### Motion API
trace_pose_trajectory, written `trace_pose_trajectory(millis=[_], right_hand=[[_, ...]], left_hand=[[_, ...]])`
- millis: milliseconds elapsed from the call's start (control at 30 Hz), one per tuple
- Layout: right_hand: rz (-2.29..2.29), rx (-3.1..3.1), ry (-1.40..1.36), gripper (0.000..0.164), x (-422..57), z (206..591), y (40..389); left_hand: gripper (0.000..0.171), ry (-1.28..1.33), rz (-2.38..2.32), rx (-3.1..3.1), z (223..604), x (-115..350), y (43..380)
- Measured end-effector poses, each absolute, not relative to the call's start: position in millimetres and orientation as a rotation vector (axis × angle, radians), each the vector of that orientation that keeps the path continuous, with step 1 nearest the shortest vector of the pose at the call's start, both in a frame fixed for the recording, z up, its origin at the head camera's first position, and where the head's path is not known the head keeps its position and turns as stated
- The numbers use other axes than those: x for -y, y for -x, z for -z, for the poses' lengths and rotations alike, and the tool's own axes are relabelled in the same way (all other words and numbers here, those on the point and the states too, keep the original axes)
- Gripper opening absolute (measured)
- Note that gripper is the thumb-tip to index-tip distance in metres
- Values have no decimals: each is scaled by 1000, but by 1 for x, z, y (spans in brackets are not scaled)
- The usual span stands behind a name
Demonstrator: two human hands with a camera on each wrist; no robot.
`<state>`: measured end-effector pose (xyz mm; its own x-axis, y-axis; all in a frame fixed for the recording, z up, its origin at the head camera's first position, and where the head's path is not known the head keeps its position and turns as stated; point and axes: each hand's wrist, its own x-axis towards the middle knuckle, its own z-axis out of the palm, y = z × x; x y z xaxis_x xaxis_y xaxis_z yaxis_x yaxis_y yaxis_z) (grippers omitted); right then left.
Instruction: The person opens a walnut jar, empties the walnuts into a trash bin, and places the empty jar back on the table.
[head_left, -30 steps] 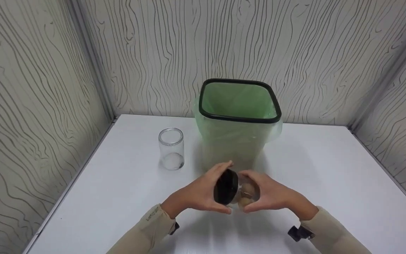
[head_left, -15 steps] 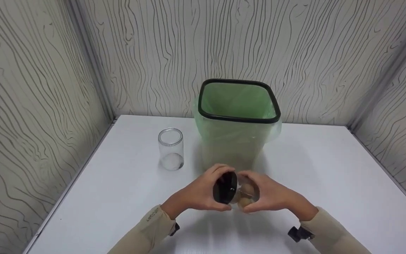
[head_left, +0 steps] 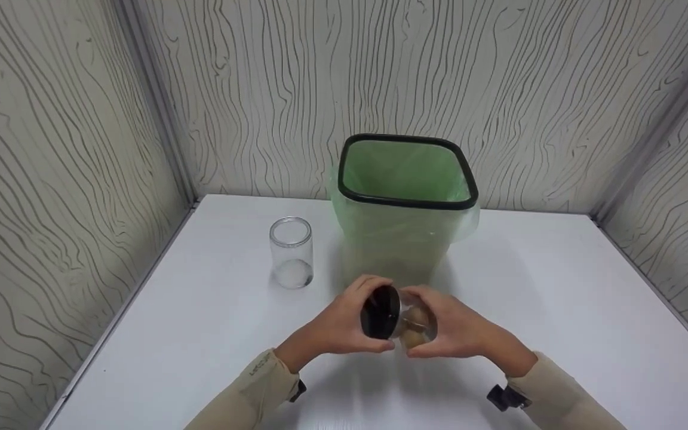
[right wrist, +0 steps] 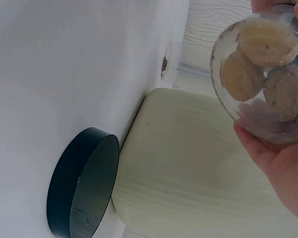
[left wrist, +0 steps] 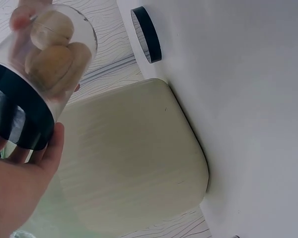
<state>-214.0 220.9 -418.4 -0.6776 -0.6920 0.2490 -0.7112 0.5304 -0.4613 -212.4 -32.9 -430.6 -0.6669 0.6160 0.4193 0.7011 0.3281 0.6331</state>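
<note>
Both hands hold a clear jar point(right wrist: 227, 101) sideways above the white table, with walnuts point(left wrist: 52, 62) showing through its wall. My left hand point(head_left: 338, 325) curls round its black lid point(head_left: 380, 312), thumb below and fingers above. The right hand point(head_left: 460, 328) grips the clear body at the bottom end. In the wrist views the lid point(left wrist: 22, 106) sits on the jar's mouth. A second clear jar point(head_left: 291, 254) stands lidless on the table to the left, with some brown bits at its base in the right wrist view.
A pale bin point(head_left: 395, 239) with a green liner and black rim stands just beyond the hands. A loose dark lid point(right wrist: 64, 183) stands on edge on the table point(head_left: 183, 334) beside it, hidden in the head view. Wood-patterned panels point(head_left: 260, 89) enclose the table.
The left hand's fingers have shifted and curled more over the lid, which has turned slightly. Both hands and the jar have moved a little to the left. The bin and second jar stay put.
</note>
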Motion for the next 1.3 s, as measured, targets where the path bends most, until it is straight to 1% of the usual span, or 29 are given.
trace_pose_trajectory(millis=[533,833,1100,1300], right_hand=[[-610,2527,-1236,86,-220,422,217],[-564,2457,-1230,88,-220,425,218],[-524,2442,-1212,89,-220,426,218],[-477,2394,-1205,90,-221,427,219]], left_hand=[[81,1009,1360,2512,432,25,210],[79,920,1438,2508,430,20,207],[83,838,1489,2550,429,18,205],[81,747,1545,2548,429,15,205]])
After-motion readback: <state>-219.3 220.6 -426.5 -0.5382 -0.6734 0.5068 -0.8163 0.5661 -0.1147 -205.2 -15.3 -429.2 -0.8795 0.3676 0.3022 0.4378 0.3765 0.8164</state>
